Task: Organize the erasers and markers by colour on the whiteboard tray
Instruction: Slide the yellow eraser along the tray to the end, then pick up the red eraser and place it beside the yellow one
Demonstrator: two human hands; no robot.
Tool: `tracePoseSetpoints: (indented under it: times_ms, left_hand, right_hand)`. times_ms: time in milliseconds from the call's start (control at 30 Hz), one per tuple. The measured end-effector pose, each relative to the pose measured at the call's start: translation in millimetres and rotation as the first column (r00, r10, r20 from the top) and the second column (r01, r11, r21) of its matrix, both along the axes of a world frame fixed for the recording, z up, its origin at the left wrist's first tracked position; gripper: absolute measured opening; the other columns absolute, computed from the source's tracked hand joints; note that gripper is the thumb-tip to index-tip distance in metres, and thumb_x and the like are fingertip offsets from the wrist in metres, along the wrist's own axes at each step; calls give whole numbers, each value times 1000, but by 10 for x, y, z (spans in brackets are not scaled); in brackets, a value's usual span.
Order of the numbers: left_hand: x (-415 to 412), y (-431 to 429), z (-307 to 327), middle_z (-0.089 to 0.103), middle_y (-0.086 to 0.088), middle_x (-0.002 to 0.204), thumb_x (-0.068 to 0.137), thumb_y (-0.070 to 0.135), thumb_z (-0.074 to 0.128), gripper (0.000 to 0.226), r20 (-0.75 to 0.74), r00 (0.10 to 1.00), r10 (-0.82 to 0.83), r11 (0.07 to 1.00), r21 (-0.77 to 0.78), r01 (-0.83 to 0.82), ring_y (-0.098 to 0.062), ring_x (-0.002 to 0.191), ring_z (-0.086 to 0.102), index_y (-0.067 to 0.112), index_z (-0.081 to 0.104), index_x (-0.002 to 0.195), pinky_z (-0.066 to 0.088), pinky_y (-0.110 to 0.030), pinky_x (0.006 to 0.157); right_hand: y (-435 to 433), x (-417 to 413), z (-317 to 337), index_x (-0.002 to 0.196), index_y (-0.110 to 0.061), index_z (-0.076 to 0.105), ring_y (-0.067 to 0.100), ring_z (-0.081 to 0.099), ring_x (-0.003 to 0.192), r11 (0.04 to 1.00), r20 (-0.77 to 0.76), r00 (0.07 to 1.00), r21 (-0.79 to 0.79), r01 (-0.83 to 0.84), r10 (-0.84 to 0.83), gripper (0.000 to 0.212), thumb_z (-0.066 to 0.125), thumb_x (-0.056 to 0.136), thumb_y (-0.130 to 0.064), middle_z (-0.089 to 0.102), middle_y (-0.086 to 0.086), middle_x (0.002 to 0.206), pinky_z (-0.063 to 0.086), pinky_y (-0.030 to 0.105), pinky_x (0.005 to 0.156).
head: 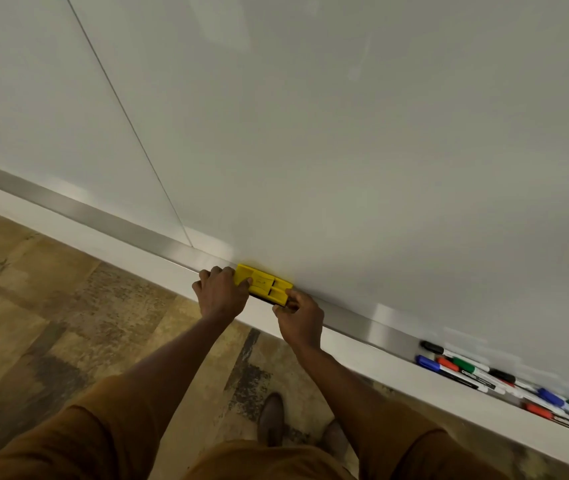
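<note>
A yellow eraser (264,285) lies on the metal whiteboard tray (110,221), close against the board. My left hand (221,293) grips its left end, thumb on the top face. My right hand (299,317) pinches its right end from the front. Far down the tray to the right lies a loose heap of markers (504,382) with black, blue, red and green caps, pointing various ways.
The whiteboard (310,133) rises behind the tray, with a vertical seam at the left. A white ledge (414,382) runs under the tray. Below is a wood-pattern floor (51,306), and my shoes (272,417) stand close to the wall.
</note>
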State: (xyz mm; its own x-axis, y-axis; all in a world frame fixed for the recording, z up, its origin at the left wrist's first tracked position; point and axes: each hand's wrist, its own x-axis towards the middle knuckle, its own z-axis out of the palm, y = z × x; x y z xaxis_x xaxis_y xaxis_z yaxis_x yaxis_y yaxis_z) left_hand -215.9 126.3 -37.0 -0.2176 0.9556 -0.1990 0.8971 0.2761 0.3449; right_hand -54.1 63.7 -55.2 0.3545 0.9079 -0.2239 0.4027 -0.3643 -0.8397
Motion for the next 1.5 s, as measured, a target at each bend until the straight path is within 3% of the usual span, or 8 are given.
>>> tracePoseSetpoints:
  times_ms: [267, 467, 633, 867, 1067, 1167, 1400, 1500]
  left_hand:
    - [-10, -24, 38, 68, -15, 123, 101, 52, 61, 47, 8, 1000, -18, 1000, -16, 18, -39, 125, 52, 9, 72, 117, 41, -53, 102]
    - [-12, -66, 29, 67, -17, 126, 103, 50, 59, 48, -4, 1000, -26, 1000, 2, 26, -40, 126, 51, 6, 70, 120, 42, -55, 102]
    - [131, -196, 146, 62, -23, 128, 101, 44, 63, 55, -67, 998, -1, 996, 83, 7, -44, 123, 55, -2, 61, 130, 45, -56, 100]
    - [871, -540, 341, 69, -19, 103, 94, 34, 71, 27, 82, 990, -116, 971, 220, 95, -43, 108, 54, 7, 74, 91, 51, -53, 87]
    - [1715, -820, 568, 80, 0, 87, 97, 43, 72, 29, 466, 816, -343, 907, -63, 417, -21, 85, 74, 16, 78, 91, 55, -34, 79]
    - [2096, -1030, 583, 77, 6, 84, 94, 47, 76, 30, 484, 732, -479, 792, -122, 599, -15, 84, 72, 20, 76, 83, 56, -35, 80]
    - [3176, -1629, 620, 75, 4, 87, 94, 45, 76, 27, 492, 651, -578, 685, -140, 715, -15, 85, 70, 22, 73, 81, 50, -33, 77]
    - [3724, -1926, 681, 74, 5, 87, 94, 44, 78, 27, 532, 600, -597, 636, -140, 758, -17, 85, 73, 22, 71, 79, 51, -32, 75]
  right_hand:
    - [-55, -24, 185, 137, -17, 66, 9, 66, 89, 995, -91, 994, -64, -72, 66, 64, 88, 77, -30, 72, 3, 124, 48, 21, 81]
    - [-144, 88, 231, 141, -25, 61, 16, 72, 98, 981, -120, 981, -98, -166, 154, 73, 89, 75, -37, 68, 0, 135, 48, 22, 77]
    - [-403, 308, 243, 132, -26, 66, 13, 68, 103, 988, -64, 986, -19, -155, 154, 58, 87, 78, -34, 64, -8, 133, 56, 21, 76]
    - [-930, 1025, 214, 109, -31, 72, 1, 65, 98, 999, 114, 993, 31, -29, 25, 32, 83, 79, -35, 68, -18, 112, 60, 28, 74]
    - [-1416, 1768, 342, 100, -27, 75, 2, 69, 86, 996, 174, 981, -9, 88, -85, 17, 82, 84, -30, 74, -13, 100, 56, 23, 79]
    - [-1661, 2159, 455, 99, -22, 77, 3, 70, 84, 985, 167, 972, -28, 172, -165, 13, 80, 87, -28, 77, -11, 96, 57, 21, 82]
    - [-2456, 3305, 718, 103, -21, 78, 0, 69, 86, 933, 206, 914, -10, 360, -350, 15, 77, 92, -30, 77, -11, 95, 50, 7, 78]
    - [-2855, 3909, 795, 103, -22, 78, -1, 69, 86, 889, 209, 872, -20, 457, -443, 14, 77, 92, -30, 76, -13, 95, 56, 16, 81]
